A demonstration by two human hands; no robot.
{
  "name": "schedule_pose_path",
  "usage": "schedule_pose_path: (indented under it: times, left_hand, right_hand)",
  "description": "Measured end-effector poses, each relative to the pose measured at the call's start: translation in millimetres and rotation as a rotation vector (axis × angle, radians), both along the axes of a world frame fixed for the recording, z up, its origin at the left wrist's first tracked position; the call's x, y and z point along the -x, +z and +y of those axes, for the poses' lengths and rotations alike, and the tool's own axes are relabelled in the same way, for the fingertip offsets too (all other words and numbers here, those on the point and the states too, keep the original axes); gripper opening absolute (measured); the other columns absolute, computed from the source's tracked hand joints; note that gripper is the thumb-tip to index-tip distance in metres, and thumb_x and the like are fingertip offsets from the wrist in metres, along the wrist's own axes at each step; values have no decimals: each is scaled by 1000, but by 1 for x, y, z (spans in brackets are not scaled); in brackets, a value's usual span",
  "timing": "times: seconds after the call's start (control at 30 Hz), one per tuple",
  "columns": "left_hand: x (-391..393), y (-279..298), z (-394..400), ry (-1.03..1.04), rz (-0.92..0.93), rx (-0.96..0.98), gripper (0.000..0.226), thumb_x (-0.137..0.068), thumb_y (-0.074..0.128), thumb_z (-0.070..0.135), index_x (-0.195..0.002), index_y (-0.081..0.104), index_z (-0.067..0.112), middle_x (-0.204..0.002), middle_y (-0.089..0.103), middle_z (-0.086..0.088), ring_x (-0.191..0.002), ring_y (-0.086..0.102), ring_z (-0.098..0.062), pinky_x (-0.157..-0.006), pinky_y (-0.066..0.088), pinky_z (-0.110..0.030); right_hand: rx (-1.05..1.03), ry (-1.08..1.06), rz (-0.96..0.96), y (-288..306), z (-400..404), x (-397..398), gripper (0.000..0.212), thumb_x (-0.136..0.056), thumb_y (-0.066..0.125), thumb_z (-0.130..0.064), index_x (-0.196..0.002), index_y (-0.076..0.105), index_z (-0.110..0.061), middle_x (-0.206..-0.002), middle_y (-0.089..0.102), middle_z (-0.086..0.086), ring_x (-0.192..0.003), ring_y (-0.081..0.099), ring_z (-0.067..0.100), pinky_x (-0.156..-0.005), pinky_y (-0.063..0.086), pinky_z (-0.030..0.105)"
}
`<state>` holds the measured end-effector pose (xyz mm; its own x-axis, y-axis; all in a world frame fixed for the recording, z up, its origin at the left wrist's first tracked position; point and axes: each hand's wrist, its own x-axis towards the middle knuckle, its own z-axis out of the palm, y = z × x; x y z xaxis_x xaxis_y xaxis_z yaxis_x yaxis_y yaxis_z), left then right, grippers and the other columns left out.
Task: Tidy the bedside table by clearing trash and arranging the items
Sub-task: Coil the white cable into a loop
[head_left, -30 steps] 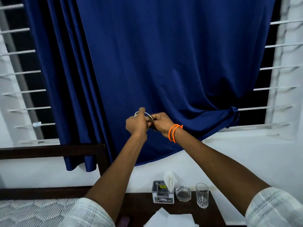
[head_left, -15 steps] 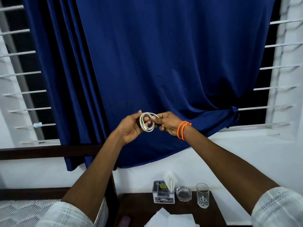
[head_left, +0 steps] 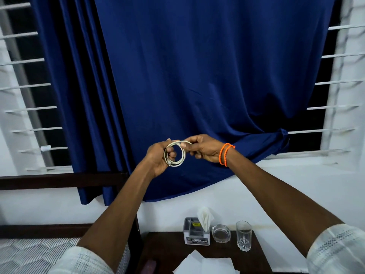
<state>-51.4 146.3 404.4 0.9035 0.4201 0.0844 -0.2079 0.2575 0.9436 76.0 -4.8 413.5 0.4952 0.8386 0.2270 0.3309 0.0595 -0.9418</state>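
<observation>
- White paper sheets [head_left: 205, 265] lie at the near edge of the dark wooden bedside table [head_left: 169, 252].
- Along its far edge: a grey tissue holder [head_left: 194, 233], a round glass ashtray [head_left: 220, 233] and a clear drinking glass [head_left: 244, 235].
- Above, the left hand [head_left: 158, 158] now cradles a coiled white cable [head_left: 175, 156], turned open to view since a second ago; the right hand [head_left: 203, 148] pinches its top. The winding looks nearly done.
</observation>
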Motion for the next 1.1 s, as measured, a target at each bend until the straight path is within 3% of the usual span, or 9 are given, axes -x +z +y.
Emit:
schedule_pose_path:
  times: [0.2,0.27,0.37,0.5,0.67,0.8,0.93,1.0,1.1]
  left_hand:
    - [-2,0,-9,84,66,-130,47,-109,42,41,-92,70,7,-56,47,2,-53,49,-14,-57,41,-29]
    - [-3,-2,-10,75,77,-176,54,-109,41,44,-93,76,7,-57,48,2,-54,49,-13,-58,40,-29]
    - [-5,-6,-11,33,83,-219,55,-109,40,44,-109,75,2,-57,48,3,-56,50,-13,-58,40,-28]
    - [-5,-9,-11,2,61,-236,49,-109,43,36,-124,67,-3,-61,51,2,-58,51,-12,-58,43,-27]
    - [-2,-11,-11,-58,42,-268,49,-109,46,27,-136,52,-14,-67,54,2,-63,54,-12,-62,45,-27]
    - [-2,-12,-10,-74,-16,-216,40,-109,45,22,-131,58,-10,-70,56,1,-64,55,-11,-60,48,-23]
    - [-4,-13,-9,-56,-87,-106,22,-109,47,19,-104,63,4,-76,57,-2,-66,57,-11,-62,52,-22]
    - [-4,-13,-8,-40,-97,-71,23,-108,47,18,-96,62,7,-75,59,-2,-69,59,-12,-64,52,-23]
    - [-3,-16,-5,-48,-96,-63,22,-108,47,17,-96,63,7,-76,63,-2,-73,63,-13,-66,53,-23]
  right_hand:
    - [-105,-234,-309,0,7,0,34,-88,75,-38,-89,76,-4,-61,53,1,-52,38,4,-48,33,20]
    - [-142,-253,-332,1,11,0,28,-90,74,-36,-85,78,-8,-62,61,-2,-57,45,3,-56,39,22]
    - [-153,-304,-363,-1,19,-3,26,-88,74,-38,-76,77,-15,-66,69,2,-66,53,8,-68,46,31]
    - [-160,-384,-365,-3,25,-6,25,-86,75,-39,-76,76,-16,-76,72,11,-68,55,11,-69,50,38]
    - [-173,-404,-321,-5,21,-7,22,-88,74,-34,-79,76,-14,-72,69,5,-68,56,9,-68,50,32]
    - [-111,-357,-257,-7,16,-3,28,-98,62,-31,-87,73,-8,-64,55,-5,-60,45,6,-57,40,23]
    - [-9,-236,-168,-11,12,-1,30,-105,49,-27,-84,66,-12,-69,51,3,-60,42,11,-51,34,21]
    - [50,-198,-164,-12,11,-2,32,-106,48,-24,-94,68,-1,-72,51,12,-57,41,12,-51,31,22]
    - [129,-216,-223,-9,8,-5,31,-103,53,-23,-108,69,4,-73,52,6,-60,40,8,-54,33,22]
